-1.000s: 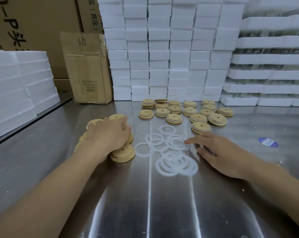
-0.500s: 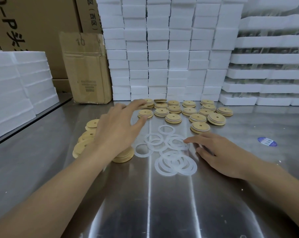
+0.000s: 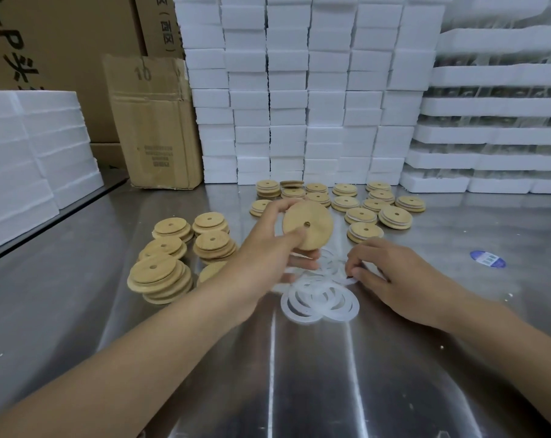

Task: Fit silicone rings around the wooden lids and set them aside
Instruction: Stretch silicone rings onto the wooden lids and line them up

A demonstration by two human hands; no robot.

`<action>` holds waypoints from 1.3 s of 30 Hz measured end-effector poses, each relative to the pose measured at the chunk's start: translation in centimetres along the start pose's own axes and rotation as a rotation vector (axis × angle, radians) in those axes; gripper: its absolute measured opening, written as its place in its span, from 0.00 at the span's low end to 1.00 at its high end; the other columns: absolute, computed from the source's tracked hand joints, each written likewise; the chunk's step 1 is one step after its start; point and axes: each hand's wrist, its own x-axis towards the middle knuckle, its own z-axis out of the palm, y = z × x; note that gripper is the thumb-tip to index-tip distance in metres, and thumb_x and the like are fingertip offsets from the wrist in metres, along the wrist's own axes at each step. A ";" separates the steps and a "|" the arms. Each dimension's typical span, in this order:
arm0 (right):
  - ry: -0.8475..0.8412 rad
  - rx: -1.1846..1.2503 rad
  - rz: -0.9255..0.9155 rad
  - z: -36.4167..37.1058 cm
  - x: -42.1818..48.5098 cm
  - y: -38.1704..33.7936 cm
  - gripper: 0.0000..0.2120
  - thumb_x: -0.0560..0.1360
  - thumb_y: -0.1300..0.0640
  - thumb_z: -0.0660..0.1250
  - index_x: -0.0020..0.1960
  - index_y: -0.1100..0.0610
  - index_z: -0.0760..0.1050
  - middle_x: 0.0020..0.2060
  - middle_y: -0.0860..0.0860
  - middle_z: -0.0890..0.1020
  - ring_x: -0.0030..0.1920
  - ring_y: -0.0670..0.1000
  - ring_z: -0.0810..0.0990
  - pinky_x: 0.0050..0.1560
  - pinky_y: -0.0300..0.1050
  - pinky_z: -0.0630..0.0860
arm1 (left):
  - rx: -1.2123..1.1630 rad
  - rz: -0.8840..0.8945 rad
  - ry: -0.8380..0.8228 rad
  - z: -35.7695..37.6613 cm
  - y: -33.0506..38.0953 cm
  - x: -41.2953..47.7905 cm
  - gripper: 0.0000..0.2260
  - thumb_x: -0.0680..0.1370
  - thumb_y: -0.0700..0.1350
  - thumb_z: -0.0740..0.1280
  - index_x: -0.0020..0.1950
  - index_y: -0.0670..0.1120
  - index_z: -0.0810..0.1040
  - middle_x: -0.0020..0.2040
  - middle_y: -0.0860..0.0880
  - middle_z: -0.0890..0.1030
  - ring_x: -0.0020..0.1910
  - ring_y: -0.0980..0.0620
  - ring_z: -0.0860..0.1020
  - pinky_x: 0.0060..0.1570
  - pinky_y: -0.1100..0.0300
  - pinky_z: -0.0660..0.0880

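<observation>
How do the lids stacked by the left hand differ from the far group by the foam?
Rim: the far lids show a white band under the top; the left lids look bare wood.
Pose: the left lids sit in loose, slipping stacks; the far lids lie flat, singly or in low stacks.
Place: the left lids are near the left hand; the far lids sit before the foam blocks.
Shared: round wood, centre hole.

Packing bench backdrop — foam and cardboard

A steel table [image 3: 299, 390] carries a blue sticker [image 3: 487, 259] at right; white foam blocks [image 3: 299, 90] stack along the back, foam trays [image 3: 495, 74] right, foam slabs [image 3: 31, 159] left — a worn cardboard box [image 3: 154, 121] stands between, before larger cartons [image 3: 62, 33].
</observation>
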 end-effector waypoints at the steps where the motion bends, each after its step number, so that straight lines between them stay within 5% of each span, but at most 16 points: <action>1: -0.002 0.003 -0.004 0.0 0.0 -0.1 0.06 0.83 0.53 0.65 0.50 0.44 0.79 0.51 0.39 0.78 0.53 0.43 0.77 0.59 0.49 0.76 | -0.202 -0.113 -0.032 0.1 0.3 -0.2 0.16 0.87 0.45 0.64 0.68 0.66 0.73 0.51 0.45 0.90 0.49 0.48 0.90 0.42 0.55 0.79; 4: -0.014 0.013 -0.006 -0.1 -0.1 -0.2 0.04 0.81 0.46 0.66 0.49 0.43 0.78 0.49 0.40 0.78 0.51 0.44 0.78 0.57 0.49 0.77 | -0.622 -0.288 -0.087 -0.3 0.9 -0.5 0.15 0.85 0.50 0.67 0.71 0.63 0.75 0.59 0.39 0.88 0.52 0.42 0.89 0.42 0.54 0.80; 7: -0.018 0.017 -0.004 -0.1 -0.1 -0.3 0.07 0.79 0.41 0.65 0.50 0.42 0.77 0.48 0.40 0.78 0.50 0.44 0.78 0.55 0.48 0.77 | -0.778 -0.364 -0.069 -0.3 1.1 -0.6 0.16 0.82 0.53 0.71 0.69 0.51 0.79 0.62 0.36 0.86 0.53 0.41 0.88 0.40 0.55 0.81; 12: -0.024 0.008 -0.012 -0.1 -0.2 -0.4 0.04 0.80 0.41 0.67 0.50 0.40 0.77 0.49 0.39 0.79 0.52 0.43 0.78 0.54 0.46 0.78 | -0.732 -0.209 -0.003 0.0 0.2 -0.2 0.09 0.82 0.38 0.70 0.61 0.45 0.77 0.62 0.39 0.86 0.58 0.42 0.87 0.44 0.57 0.83; 19: -0.011 0.017 0.009 -0.1 0.0 -0.6 0.07 0.78 0.46 0.72 0.43 0.45 0.78 0.57 0.39 0.79 0.55 0.34 0.75 0.49 0.27 0.67 | -0.464 -0.021 0.128 0.1 -0.2 0.1 0.31 0.75 0.23 0.71 0.68 0.55 0.78 0.60 0.40 0.86 0.60 0.41 0.86 0.63 0.49 0.83; 22: -0.022 0.065 0.046 -0.1 -0.1 -0.7 0.07 0.78 0.48 0.73 0.42 0.46 0.79 0.62 0.38 0.77 0.58 0.31 0.73 0.52 0.22 0.64 | -0.438 -0.047 0.109 0.0 -0.2 0.1 0.26 0.76 0.26 0.72 0.66 0.51 0.82 0.59 0.42 0.87 0.57 0.44 0.88 0.57 0.52 0.86; 26: -0.057 0.148 0.101 -0.2 -0.1 -0.8 0.08 0.77 0.53 0.72 0.40 0.51 0.78 0.57 0.48 0.84 0.63 0.46 0.79 0.55 0.32 0.72 | -0.382 -0.123 0.142 0.0 -0.5 0.1 0.20 0.80 0.29 0.70 0.61 0.53 0.85 0.62 0.42 0.85 0.55 0.43 0.88 0.52 0.48 0.87; 28: -0.049 0.234 0.141 -0.4 -0.2 -1.1 0.08 0.76 0.53 0.72 0.39 0.50 0.78 0.60 0.41 0.83 0.64 0.40 0.78 0.55 0.29 0.71 | -0.361 -0.138 0.152 0.0 -0.5 0.1 0.20 0.81 0.31 0.69 0.62 0.54 0.85 0.63 0.41 0.84 0.55 0.43 0.88 0.51 0.47 0.87; 31: 0.119 0.342 0.095 -0.6 -0.3 -2.0 0.06 0.76 0.50 0.72 0.41 0.47 0.79 0.60 0.35 0.82 0.66 0.36 0.76 0.64 0.37 0.70 | -0.343 -0.145 0.155 0.1 -0.4 0.0 0.21 0.83 0.32 0.67 0.63 0.57 0.85 0.64 0.39 0.83 0.56 0.43 0.87 0.51 0.49 0.87; 35: 0.426 0.392 -0.100 -1.4 -0.7 -4.0 0.05 0.78 0.51 0.73 0.44 0.45 0.79 0.59 0.39 0.82 0.66 0.45 0.78 0.60 0.34 0.69 | -0.324 -0.168 0.102 0.4 -0.2 -0.3 0.11 0.85 0.42 0.69 0.62 0.55 0.86 0.64 0.43 0.84 0.59 0.42 0.87 0.54 0.46 0.87; 39: 0.423 0.304 -0.173 -1.4 -0.8 -4.6 0.04 0.80 0.47 0.72 0.47 0.43 0.80 0.62 0.40 0.79 0.68 0.48 0.74 0.64 0.34 0.66 | -0.330 -0.186 -0.024 1.0 -0.1 -0.8 0.15 0.78 0.55 0.75 0.60 0.49 0.88 0.56 0.42 0.88 0.56 0.41 0.88 0.56 0.43 0.86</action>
